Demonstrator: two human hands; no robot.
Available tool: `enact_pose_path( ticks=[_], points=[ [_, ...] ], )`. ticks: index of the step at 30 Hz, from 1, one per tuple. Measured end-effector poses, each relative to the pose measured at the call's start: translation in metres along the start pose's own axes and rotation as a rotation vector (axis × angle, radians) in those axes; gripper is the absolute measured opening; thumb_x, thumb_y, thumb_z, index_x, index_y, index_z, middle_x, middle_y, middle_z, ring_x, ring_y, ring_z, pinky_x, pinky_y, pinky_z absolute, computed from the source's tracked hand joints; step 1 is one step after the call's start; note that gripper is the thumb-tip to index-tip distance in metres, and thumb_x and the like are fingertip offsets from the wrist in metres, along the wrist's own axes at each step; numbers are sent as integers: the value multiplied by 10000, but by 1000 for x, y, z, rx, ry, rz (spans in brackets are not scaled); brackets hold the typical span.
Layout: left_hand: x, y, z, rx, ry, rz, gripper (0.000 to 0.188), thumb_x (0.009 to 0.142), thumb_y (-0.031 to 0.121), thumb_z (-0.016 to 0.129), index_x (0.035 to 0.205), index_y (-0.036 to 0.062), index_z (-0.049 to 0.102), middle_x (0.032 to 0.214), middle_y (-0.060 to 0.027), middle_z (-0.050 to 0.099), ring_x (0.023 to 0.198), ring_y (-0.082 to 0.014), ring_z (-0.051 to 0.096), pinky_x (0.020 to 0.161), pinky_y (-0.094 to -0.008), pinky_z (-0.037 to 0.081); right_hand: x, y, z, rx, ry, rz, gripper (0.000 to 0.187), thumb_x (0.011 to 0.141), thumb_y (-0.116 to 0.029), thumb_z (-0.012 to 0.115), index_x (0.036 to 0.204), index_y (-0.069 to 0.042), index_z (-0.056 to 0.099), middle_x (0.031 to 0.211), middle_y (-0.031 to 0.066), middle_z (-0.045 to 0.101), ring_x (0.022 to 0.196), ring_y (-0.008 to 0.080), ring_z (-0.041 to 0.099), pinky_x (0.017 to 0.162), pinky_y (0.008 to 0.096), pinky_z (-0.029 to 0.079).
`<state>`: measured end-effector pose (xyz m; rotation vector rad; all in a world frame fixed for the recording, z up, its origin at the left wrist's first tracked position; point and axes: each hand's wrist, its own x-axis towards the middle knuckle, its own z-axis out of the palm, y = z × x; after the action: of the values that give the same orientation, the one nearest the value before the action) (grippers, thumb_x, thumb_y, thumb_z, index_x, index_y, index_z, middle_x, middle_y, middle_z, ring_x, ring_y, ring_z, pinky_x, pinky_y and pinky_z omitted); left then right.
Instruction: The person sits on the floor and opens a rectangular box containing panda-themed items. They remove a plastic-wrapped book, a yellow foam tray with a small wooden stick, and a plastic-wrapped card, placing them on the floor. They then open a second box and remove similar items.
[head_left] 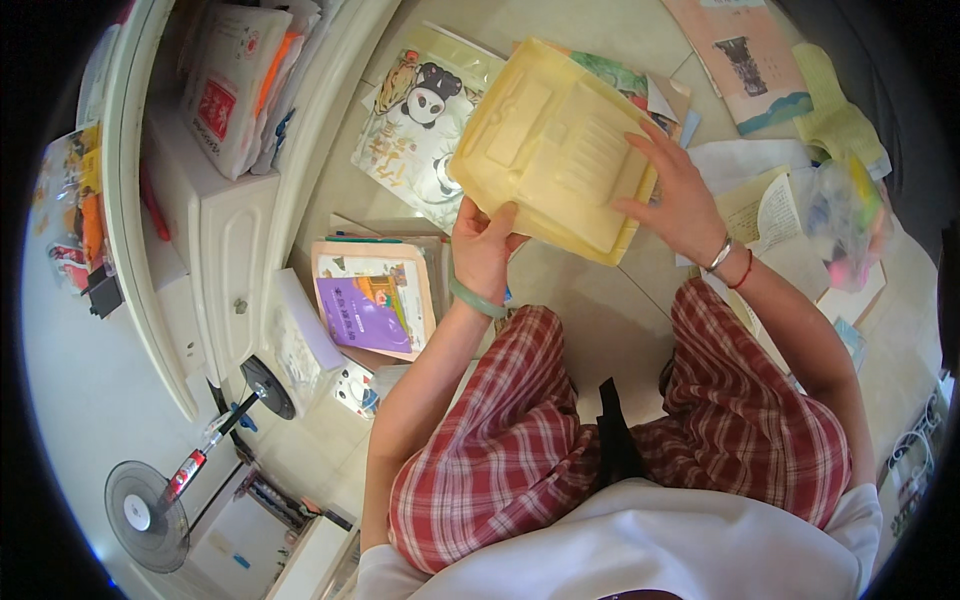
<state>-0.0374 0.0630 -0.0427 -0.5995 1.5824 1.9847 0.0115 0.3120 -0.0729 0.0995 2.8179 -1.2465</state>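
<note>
A pale yellow plastic case (pixel 550 150), rectangular with moulded ridges and recesses, is held tilted above the floor in front of my knees. My left hand (pixel 483 240) grips its near left corner, the thumb on top and the other fingers underneath. At the right edge, my right hand (pixel 680 195) has its thumb and fingers spread over the rim, holding that side. Beyond the case, partly covered by it, lies a picture book with pandas (pixel 430 110). Whether anything is inside the case I cannot tell.
A stack of books with a purple cover (pixel 370 310) stands left of my left forearm. Drawers and a cabinet (pixel 230 270) line the left side. To the right lie papers (pixel 760 215), a clear plastic bag (pixel 845 215), a yellow-green cloth (pixel 830 100) and a pinkish booklet (pixel 745 65).
</note>
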Motion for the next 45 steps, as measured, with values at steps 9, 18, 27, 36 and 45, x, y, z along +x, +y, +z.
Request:
enact_pose_path(
  ticks=[9,18,27,36,45],
  points=[
    [-24,13,34,51,-88,100,462,879,7,592,1306,69,426,1198,-80,589,1054,-180,611,829,-331,559,3,-41,-1,-97,-119,-116,809,789,-473,684,1423,-107,341,1466,225,319,1350,438,303,1081,474,319],
    [-27,28,47,43,-347,150,530,895,79,620,1364,51,375,1297,-124,523,1144,-226,567,898,-349,514,11,-24,-27,151,-163,-176,609,873,-271,619,1407,-84,393,1440,195,389,1321,365,385,1088,412,330],
    [2,10,14,243,-247,-73,585,933,198,602,1429,46,332,1389,-165,442,1210,-273,519,958,-376,480,27,90,-106,652,-213,46,519,927,-189,573,1389,-10,418,1279,58,548,1118,118,522,967,284,433],
    [-9,26,36,87,-414,-86,645,947,418,552,1424,41,337,1387,-136,456,1267,-223,453,1042,-408,377,-20,121,-69,1915,-160,480,473,964,-253,485,1365,-7,443,1245,131,593,1057,233,626,881,355,536],
    [-23,23,35,-51,-149,8,380,878,136,687,1208,5,554,1145,-85,644,1026,-152,617,908,-294,484,19,53,-59,1660,-294,577,501,989,-373,451,1327,-3,475,1234,111,597,1069,201,616,876,336,530]
  ],
)
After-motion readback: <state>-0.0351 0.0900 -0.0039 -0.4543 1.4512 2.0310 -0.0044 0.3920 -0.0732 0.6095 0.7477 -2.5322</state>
